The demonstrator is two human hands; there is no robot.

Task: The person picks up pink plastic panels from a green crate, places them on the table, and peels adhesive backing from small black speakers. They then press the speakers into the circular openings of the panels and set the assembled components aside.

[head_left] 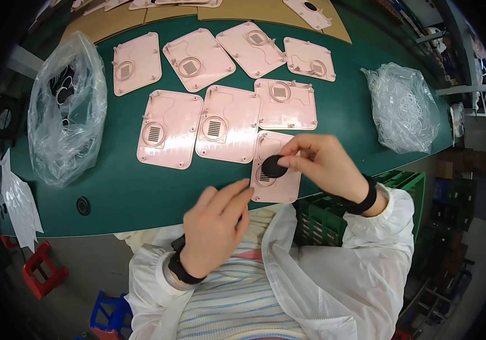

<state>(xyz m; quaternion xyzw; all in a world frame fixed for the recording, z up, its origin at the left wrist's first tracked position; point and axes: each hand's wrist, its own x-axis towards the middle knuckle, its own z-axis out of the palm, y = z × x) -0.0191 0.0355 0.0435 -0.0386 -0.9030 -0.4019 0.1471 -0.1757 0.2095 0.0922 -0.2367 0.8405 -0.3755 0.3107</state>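
Observation:
My right hand [327, 168] pinches a black round disc [273, 167] between thumb and fingertips. The disc hangs over the slotted round recess of a pink plastic panel [281, 194] near the table's front edge, covering part of it. Whether disc and panel touch I cannot tell. Beside that panel's left edge is my left hand [213, 228], its fingers stretched out and close together, with the fingertips at the edge. Several similar pink panels lie beyond in two rows, among them a nearby panel [237, 105] with its slotted ring uncovered.
A clear plastic bag [64, 136] with black parts lies on the green table [124, 195] at left. Another clear bag [404, 107] of whitish rings is at right. A loose black round part [83, 205] rests front left. Green crates [322, 218] stand below the table edge; cardboard [169, 13] lies behind.

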